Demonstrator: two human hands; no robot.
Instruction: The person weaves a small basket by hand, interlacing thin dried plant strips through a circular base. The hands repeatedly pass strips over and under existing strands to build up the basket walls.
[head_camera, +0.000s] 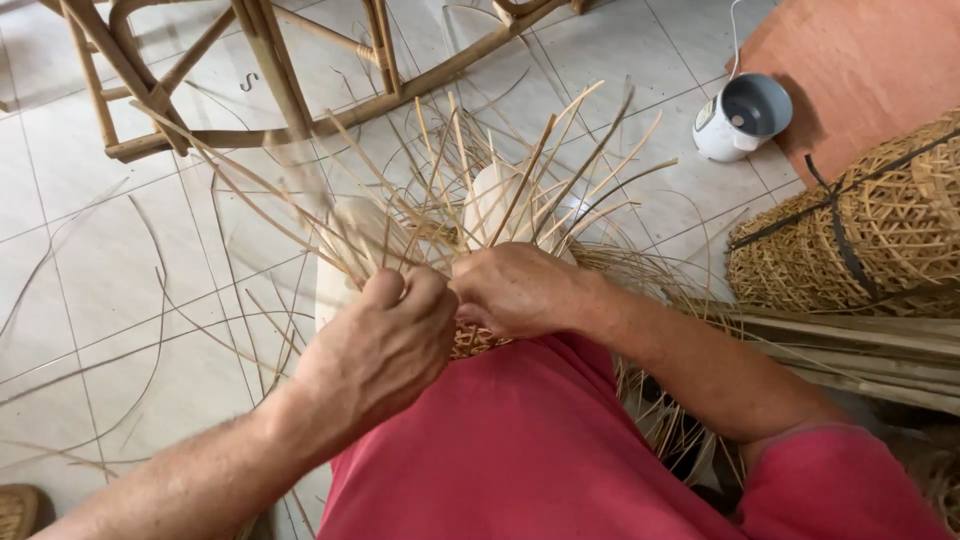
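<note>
Weave (475, 338), a small patch of woven cane, sits against the person's lap at frame centre, held close so both hands can work its edge. Strips (480, 190) fan upward and outward from it, left loose and unwoven. Left hand (375, 350) is curled tight, fingers pinching strips at its top. Right hand (515, 290) is closed over the weave's rim, bracing it. Beyond, on the tiled floor (90, 290): 1 cane chair frame (270, 70), 1 white pot (742, 117), and stacked baskets (860, 230) bound with a dark strap, at the right.
</note>
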